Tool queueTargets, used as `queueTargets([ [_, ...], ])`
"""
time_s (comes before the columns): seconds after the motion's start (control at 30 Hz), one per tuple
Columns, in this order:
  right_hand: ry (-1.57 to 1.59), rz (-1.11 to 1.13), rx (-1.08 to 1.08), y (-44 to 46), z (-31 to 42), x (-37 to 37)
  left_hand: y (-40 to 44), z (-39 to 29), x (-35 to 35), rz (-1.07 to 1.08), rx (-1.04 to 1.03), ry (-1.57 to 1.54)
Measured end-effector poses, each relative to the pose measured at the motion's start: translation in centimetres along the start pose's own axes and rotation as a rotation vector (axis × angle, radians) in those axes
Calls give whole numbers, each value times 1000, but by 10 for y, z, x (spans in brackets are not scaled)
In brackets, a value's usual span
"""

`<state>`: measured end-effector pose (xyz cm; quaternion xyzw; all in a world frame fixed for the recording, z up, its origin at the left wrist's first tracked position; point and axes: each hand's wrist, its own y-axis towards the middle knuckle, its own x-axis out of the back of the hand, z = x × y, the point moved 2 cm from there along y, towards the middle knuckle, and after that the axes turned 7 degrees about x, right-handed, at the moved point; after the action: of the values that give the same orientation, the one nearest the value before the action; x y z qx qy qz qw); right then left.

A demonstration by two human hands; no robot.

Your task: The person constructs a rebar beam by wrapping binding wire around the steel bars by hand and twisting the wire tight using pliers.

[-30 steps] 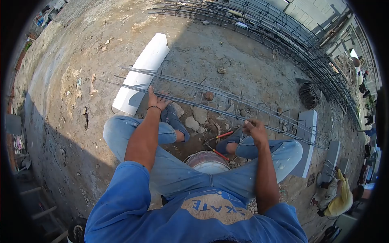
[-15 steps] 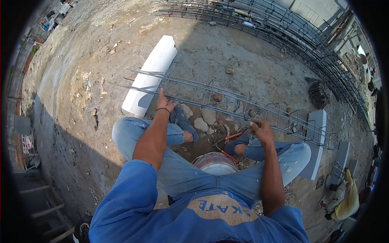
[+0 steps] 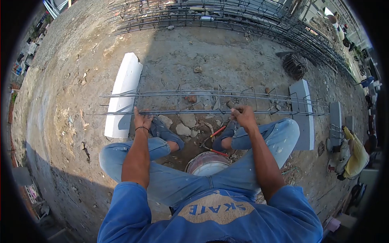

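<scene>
A long rebar cage (image 3: 198, 111) of thin bars with rectangular ties lies across in front of me. Its left end rests over a white block (image 3: 123, 95), its right end over a grey and white block (image 3: 302, 115). At the near bar, beside the white block, my left hand (image 3: 142, 120) has its fingers apart and touches the bar. My right hand (image 3: 244, 117) is closed on the near bar, right of the middle. Red-handled cutters (image 3: 214, 141) lie on the ground between my feet, beside the round drum (image 3: 208, 164) under me.
Several long rebar cages (image 3: 227, 16) are piled at the back. A coil of dark wire (image 3: 295, 66) sits at the back right. Another person in yellow (image 3: 355, 156) is at the right, near grey blocks (image 3: 335, 121). Stones (image 3: 183, 129) lie by my feet.
The view has turned, so the cage now runs nearly level across it. My left hand stays at the near bar by the white block, and my right hand stays on the bar.
</scene>
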<state>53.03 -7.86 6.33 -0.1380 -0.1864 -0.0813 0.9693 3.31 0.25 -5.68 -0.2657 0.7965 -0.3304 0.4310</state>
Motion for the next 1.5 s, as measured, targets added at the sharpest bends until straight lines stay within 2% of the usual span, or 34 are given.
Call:
queueTargets([
  [0.03, 61, -155, -15, 4, 16, 17, -4, 3, -5, 15, 20, 16],
  [0.1, 147, -501, 34, 36, 2, 62, -13, 3, -7, -9, -43, 21],
  [0.17, 5, -741, 7, 73, -38, 113, -6, 3, -2, 19, 3, 21],
  [0.2, 14, -758, -2, 73, -34, 118, -2, 2, 0, 40, 39, 8],
  [0.27, -130, -835, -230, 66, -19, 124, 2, 0, 3, 37, 44, 12],
  [0.3, -121, -852, -235, 64, -18, 120, 3, 1, 2, 21, 46, -4],
  [0.37, -314, -705, -202, 59, -19, 99, 0, 3, 0, 8, 49, -7],
  [0.4, -303, -710, -209, 58, -25, 91, 1, 1, 1, -17, 47, -23],
  [0.47, -557, -609, -121, 57, -33, 73, 4, 0, 1, -10, 70, -17],
  [0.57, -660, -544, -87, 39, -12, 57, 0, -2, 4, -22, 69, -8],
  [0.7, -692, -590, -179, 46, -30, 56, 1, 2, -3, -48, 45, -21],
  [0.77, -733, -810, -206, 47, -46, 51, -7, 5, -8, -51, 19, 6],
  [0.8, -732, -790, -199, 44, -39, 47, -10, 6, -10, -53, -5, 29],
  [0.87, -804, -757, 336, 26, 0, 38, -4, 2, -4, -47, -5, 42],
  [0.93, -662, -433, 667, 18, 19, 5, -3, 6, -4, -35, 11, 52],
  [1.0, -656, -35, 811, 1, 25, -38, -11, 8, -9, -31, -35, 66],
  [1.07, -667, 221, 675, -4, -11, -78, -12, 7, -10, -27, -66, 82],
  [1.1, -663, 230, 693, -5, -9, -83, -12, 6, -10, -23, -28, 74],
  [1.13, -741, 368, 649, -8, -13, -85, -15, 7, -10, -23, 12, 68],
  [1.17, -820, 510, 604, -12, -18, -89, -16, 11, -11, -37, -53, 101],
  [1.2, -818, 535, 626, -16, -16, -91, -25, 15, -16, -64, -46, 61],
  [1.27, -771, 360, 798, -9, 3, -92, -21, 17, -18, -68, -14, -29],
  [1.3, -770, 400, 859, -6, 13, -100, -10, 16, -11, -48, 10, -73],
  [1.37, -731, 284, 697, -3, 23, -111, -12, 17, -14, -99, -54, -92],
  [1.4, -730, 328, 761, -1, 18, -120, -16, 18, -16, -113, -67, -105],
  [1.47, -802, 180, 848, 12, -9, -139, -15, 18, -15, -120, -79, -112],
  [1.5, -834, 200, 850, 15, -19, -145, -4, 17, -9, -112, -75, -100],
])
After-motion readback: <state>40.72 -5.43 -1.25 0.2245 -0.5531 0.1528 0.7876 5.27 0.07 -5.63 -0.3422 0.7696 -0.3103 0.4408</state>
